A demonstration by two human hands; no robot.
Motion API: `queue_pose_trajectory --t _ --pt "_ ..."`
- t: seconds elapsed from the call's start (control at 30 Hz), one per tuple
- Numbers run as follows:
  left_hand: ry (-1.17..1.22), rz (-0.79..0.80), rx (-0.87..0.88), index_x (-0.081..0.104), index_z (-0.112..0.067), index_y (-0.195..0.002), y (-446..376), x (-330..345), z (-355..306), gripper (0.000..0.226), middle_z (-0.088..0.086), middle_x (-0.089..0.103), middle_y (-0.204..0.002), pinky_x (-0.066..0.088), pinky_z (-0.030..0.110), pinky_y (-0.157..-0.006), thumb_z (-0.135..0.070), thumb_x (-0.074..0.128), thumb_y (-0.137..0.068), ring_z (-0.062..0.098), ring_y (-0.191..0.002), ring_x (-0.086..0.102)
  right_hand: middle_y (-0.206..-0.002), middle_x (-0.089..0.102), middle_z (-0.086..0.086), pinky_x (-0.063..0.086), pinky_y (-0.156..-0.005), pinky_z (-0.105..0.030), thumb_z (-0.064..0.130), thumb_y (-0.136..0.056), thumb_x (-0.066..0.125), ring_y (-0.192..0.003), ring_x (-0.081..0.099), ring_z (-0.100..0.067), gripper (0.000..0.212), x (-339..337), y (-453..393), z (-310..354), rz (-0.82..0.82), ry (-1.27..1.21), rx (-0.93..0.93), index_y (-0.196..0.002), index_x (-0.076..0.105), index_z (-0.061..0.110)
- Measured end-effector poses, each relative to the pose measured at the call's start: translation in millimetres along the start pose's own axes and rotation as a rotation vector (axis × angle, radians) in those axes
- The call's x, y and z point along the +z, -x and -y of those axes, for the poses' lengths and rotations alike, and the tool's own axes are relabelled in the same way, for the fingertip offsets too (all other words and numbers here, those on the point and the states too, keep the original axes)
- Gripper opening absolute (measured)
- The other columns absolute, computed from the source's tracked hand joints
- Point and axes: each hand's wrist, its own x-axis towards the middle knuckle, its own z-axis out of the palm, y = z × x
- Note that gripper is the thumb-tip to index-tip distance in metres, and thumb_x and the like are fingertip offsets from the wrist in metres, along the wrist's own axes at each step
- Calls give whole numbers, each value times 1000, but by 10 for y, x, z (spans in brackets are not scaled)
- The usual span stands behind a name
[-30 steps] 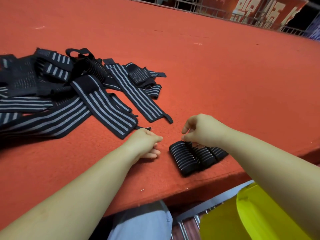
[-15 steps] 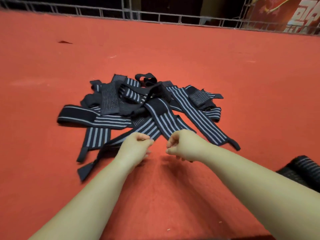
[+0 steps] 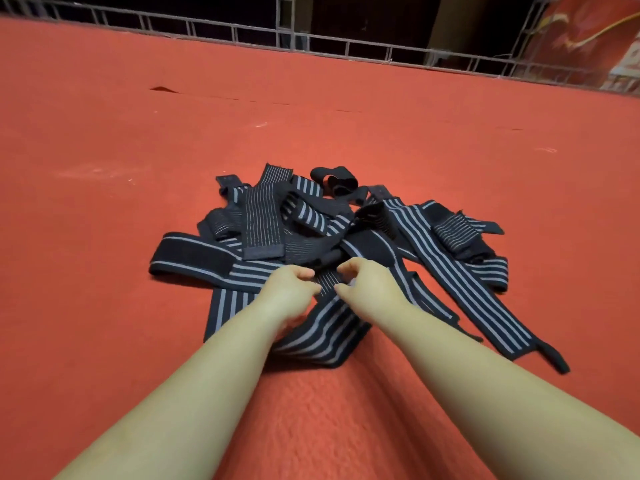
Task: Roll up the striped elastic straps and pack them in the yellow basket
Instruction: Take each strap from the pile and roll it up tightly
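Two bare hands reach side by side into the near edge of a heap of striped elastic straps (image 3: 332, 237) lying loose on a red felt-covered table (image 3: 104, 306); the left hand (image 3: 287, 289) sits with its fingers curled inward over the straps, the thumb tip close to the forefinger, and the right hand (image 3: 372, 285) mirrors it just beside, fingers likewise curled. Between the two hands a narrow band of striped strap (image 3: 325, 284) shows, and both sets of fingertips lie on or against it (whether either hand truly pinches the fabric cannot be told from this angle, since the fingertips are turned away from view). One broad strap (image 3: 322, 341) runs from under the hands toward the viewer, its folded end lying between the two forearms; a long strap (image 3: 460, 289) stretches out to the right of the right hand, flat on the felt, ending in a thin black tab (image 3: 554, 360); a dark strap with two pale edge lines (image 3: 194, 258) lies to the left of the left hand. Beyond the heap the felt runs to a metal railing (image 3: 311, 38) at the far edge.
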Motion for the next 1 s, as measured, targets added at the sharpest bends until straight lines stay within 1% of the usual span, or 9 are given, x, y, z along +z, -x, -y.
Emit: queue_pose_trajectory --t 0.07,0.17,0.4,0.5,0.57,0.63,0.77,0.9,1.0 --pt "-41 3 -9 46 -12 -133 -179 83 12 49 10 64 -85 44 28 -56 -10 59 -86 19 -60 54 -128 60 1 42 -99 -27 19 -86 61 -114 57 -17 48 93 -107 -29 3 1 -9 -133 52 18" --pt "-33 -48 -14 39 -12 -139 -366 162 -29 60 12 61 -118 50 31 -66 -13 63 -84 21 -78 60 -132 58 -5 39 -103 -27 24 -85 61 -120 54 -20 63 233 -246 -89 37 -33 12 -144 38 17" --pt "-73 -130 54 60 -20 -120 -538 294 44 32 1 63 -120 44 36 -99 -20 58 -88 19 -109 58 -152 35 0 27 -109 -25 27 -85 63 -138 34 -14 75 330 -418 -196 39 -233 85 -149 25 18" --pt "28 -128 111 67 -13 -101 -456 308 20 21 3 68 -102 47 28 -80 -7 51 -88 15 -88 60 -148 40 4 34 -101 -18 20 -79 70 -131 42 -11 83 292 -378 -181 70 -365 95 -148 25 22" --pt "144 -118 176 64 -14 -73 -329 277 -40 24 -5 65 -69 42 21 -59 -1 48 -85 8 -64 55 -127 57 3 47 -80 -13 11 -75 74 -102 61 -7 71 212 -326 -148 104 -582 88 -135 40 24" --pt "279 -108 229 57 -15 -64 -188 216 -103 29 -12 57 -51 38 14 -47 1 45 -84 1 -49 50 -105 68 -1 54 -73 -23 8 -69 80 -84 66 -9 56 116 -251 -101 64 -669 39 -117 54 19" --pt "468 -92 275 56 -11 -72 110 57 -226 21 -10 53 -53 34 18 -48 0 45 -85 2 -48 42 -98 70 -5 54 -87 -36 10 -65 77 -93 67 -18 39 -117 -56 104 26 -774 -73 -99 57 14" --pt "505 29 337 70 -14 -83 502 -65 -359 30 5 73 -80 53 32 -68 3 45 -86 18 -73 69 -102 68 -22 52 -84 -47 12 -82 64 -91 66 -29 27 -306 204 386 157 -1178 -73 -103 61 -4" --pt "435 131 354 70 -15 -82 755 -60 -347 26 6 69 -83 48 26 -67 1 50 -85 18 -72 62 -86 64 -21 53 -71 -41 -4 -85 56 -77 63 -30 8 -355 393 499 85 -1240 -34 -92 59 -5"
